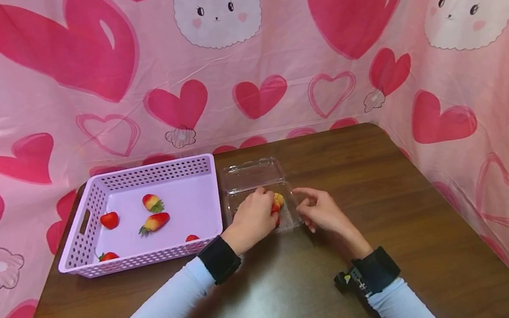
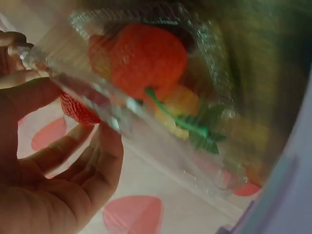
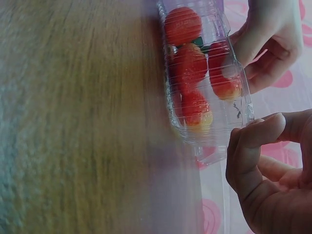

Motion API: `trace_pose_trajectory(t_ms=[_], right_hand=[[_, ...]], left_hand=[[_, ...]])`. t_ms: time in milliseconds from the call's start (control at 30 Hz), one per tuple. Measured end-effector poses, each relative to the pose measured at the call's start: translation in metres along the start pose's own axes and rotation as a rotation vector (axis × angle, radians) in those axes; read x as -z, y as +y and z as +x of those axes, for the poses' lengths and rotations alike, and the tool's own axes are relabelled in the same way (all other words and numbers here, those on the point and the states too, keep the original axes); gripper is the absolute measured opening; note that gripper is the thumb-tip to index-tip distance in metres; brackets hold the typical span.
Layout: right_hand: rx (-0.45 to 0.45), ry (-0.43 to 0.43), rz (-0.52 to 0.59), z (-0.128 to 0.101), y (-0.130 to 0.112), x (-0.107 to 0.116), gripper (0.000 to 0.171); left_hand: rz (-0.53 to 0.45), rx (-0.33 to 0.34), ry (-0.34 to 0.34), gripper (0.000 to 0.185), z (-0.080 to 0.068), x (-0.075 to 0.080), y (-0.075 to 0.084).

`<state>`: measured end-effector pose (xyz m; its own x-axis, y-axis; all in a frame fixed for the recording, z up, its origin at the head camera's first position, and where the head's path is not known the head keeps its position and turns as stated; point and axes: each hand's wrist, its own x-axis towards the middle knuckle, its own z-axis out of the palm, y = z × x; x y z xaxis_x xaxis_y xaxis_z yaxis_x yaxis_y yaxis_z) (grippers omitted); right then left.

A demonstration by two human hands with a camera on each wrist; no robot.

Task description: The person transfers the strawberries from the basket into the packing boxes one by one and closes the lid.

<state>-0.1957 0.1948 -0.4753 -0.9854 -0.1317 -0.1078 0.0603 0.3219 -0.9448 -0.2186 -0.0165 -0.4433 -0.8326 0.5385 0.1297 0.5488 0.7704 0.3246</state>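
A clear plastic clamshell container [image 1: 288, 223] stands on the table with its lid [image 1: 252, 173] folded back. Several red-and-yellow strawberries [image 3: 191, 68] lie inside it. Reaching in from above, my left hand [image 1: 255, 217] pinches a strawberry [image 2: 78, 109] between thumb and fingers along one side of the container; the right wrist view shows the thumb on this strawberry [image 3: 225, 80]. My right hand [image 1: 324, 215] is at the container's right edge, fingers loosely bent, index finger at the rim. No strawberry is in that hand.
Left of the container, a lilac perforated basket [image 1: 189, 193] holds several more strawberries [image 1: 155, 222], some with green leaves. Both stand near the back of the brown wooden table [image 1: 337, 161]. A pink cloth [image 1: 281, 18] with hearts and rabbits hangs behind and beside it.
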Motion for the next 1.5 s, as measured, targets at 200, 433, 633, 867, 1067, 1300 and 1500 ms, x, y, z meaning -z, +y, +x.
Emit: trace_pose_trajectory(t_ms=[200,433,633,867,1067,1300,1500], right_hand=[[0.015,0.005,0.002,0.001,0.001,-0.001,0.047],[0.021,0.005,0.001,0.001,0.001,0.000,0.046],[0.034,0.002,-0.009,0.000,0.001,-0.001,0.046],[0.020,0.005,-0.013,0.001,-0.001,-0.001,0.046],[0.019,0.005,-0.019,0.000,-0.001,-0.001,0.044],[0.017,-0.004,-0.012,0.000,0.001,-0.001,0.045],[0.017,-0.001,-0.003,0.001,0.001,-0.001,0.045]], left_hand=[[0.005,0.016,0.025,0.036,0.000,-0.007,0.006],[0.015,-0.004,0.039,0.029,0.005,-0.014,0.009],[-0.001,0.004,0.027,0.032,0.006,-0.019,0.008],[0.020,-0.018,0.036,0.032,0.010,-0.022,0.008],[0.029,-0.022,0.011,0.036,0.012,-0.026,0.008],[0.054,-0.022,0.003,0.035,0.013,-0.028,0.009],[0.070,-0.029,0.004,0.034,0.015,-0.030,0.007]])
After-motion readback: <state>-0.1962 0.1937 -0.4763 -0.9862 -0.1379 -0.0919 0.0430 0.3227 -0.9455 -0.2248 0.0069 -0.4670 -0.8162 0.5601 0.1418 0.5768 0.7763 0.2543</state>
